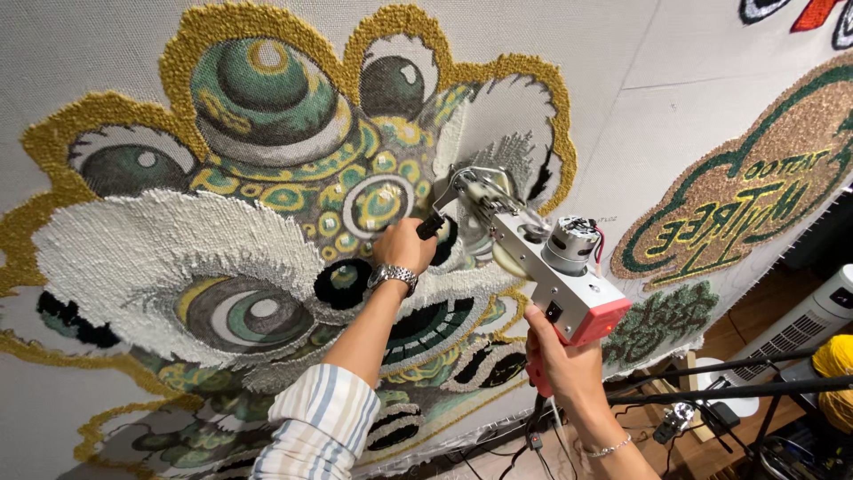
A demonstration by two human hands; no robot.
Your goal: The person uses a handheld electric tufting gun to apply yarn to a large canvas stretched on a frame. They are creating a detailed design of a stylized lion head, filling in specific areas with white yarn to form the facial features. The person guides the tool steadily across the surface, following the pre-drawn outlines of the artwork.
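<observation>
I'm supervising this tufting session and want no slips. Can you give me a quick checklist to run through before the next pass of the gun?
1. Left hand on the tufting gun's front handle: ok.
2. Right hand around the red rear grip: ok.
3. Gun's tip against the cloth: ok.
4. Yarn feeding freely: cannot tell.
5. Cord below the grip hanging free of the hands: ok.

There is one tufting gun (pixel 542 253) in the middle of the frame, and two hands: the left hand (pixel 404 244) and the right hand (pixel 555 356). I count one wristwatch (pixel 393 276), one bracelet (pixel 606 449), two tufted rugs (pixel 267 231), one white fan (pixel 813 324) at the right edge and, maybe, one yellow yarn cone (pixel 835 360).
</observation>
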